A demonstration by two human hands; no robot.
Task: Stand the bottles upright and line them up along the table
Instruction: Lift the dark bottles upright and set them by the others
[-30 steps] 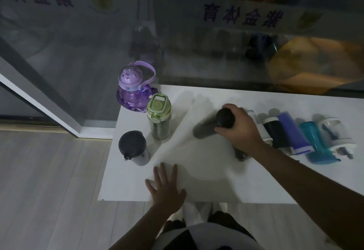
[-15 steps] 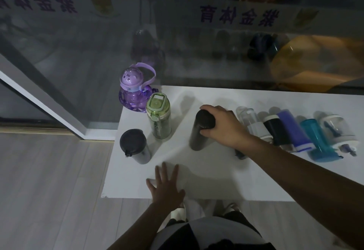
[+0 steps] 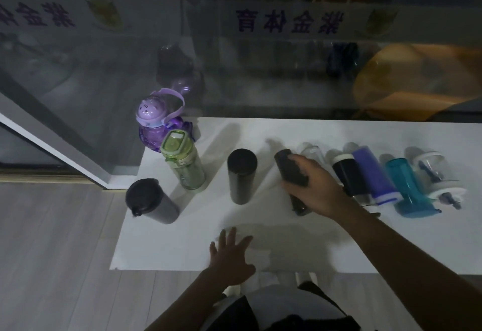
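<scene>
Several bottles stand upright at the left end of the white table (image 3: 260,252): a purple cat-lid bottle (image 3: 156,124), a green-lidded bottle (image 3: 182,163), a dark-lidded grey cup (image 3: 152,201) and a black flask (image 3: 241,175). My right hand (image 3: 313,187) grips a second dark flask (image 3: 289,169) that lies on its side. To its right lie a clear bottle (image 3: 311,152), a black bottle with a white band (image 3: 349,174), a purple-blue bottle (image 3: 374,174), a teal bottle (image 3: 405,184) and a clear white-lidded bottle (image 3: 434,171). My left hand (image 3: 229,257) rests flat on the table's near edge.
A glass wall with printed characters (image 3: 287,21) rises right behind the table. A white door frame (image 3: 65,153) slants down at the left. Grey wood flooring (image 3: 52,252) lies to the left of and below the table.
My right hand stood the black flask upright, let it go, and moved right onto the dark flask lying beside it. My left hand stayed flat on the table.
</scene>
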